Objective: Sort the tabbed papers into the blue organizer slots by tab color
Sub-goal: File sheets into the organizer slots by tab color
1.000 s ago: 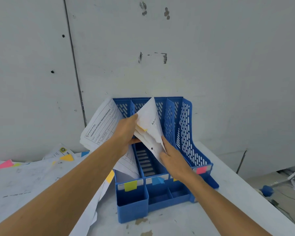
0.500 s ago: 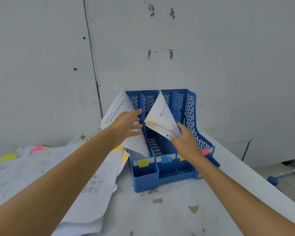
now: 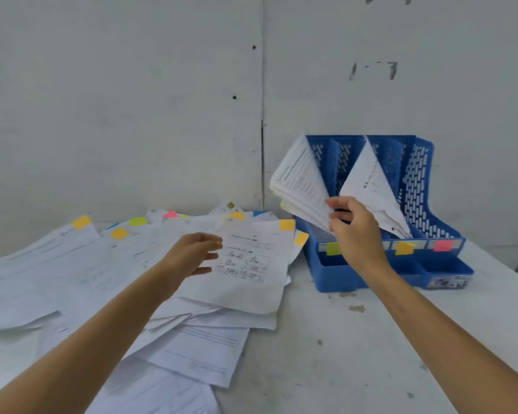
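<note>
Visibly two paper stacks (image 3: 304, 186) fill blue organizer (image 3: 419, 186) slots

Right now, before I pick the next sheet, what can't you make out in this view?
Head view only:
- Label on the organizer's second slot: hidden behind the right hand.
- Print on the top sheet: blurred, unreadable.
- Tabs of the lower sheets in the pile: buried under other paper.
- Left hand: motion-blurred; contact with the sheet is unclear.
- Sticker on the organizer's front corner: too small.

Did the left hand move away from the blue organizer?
Yes. The left hand was up at the organizer, by the leftmost slot's papers. Now it is off to the organizer's left, over the loose papers on the table.
</note>
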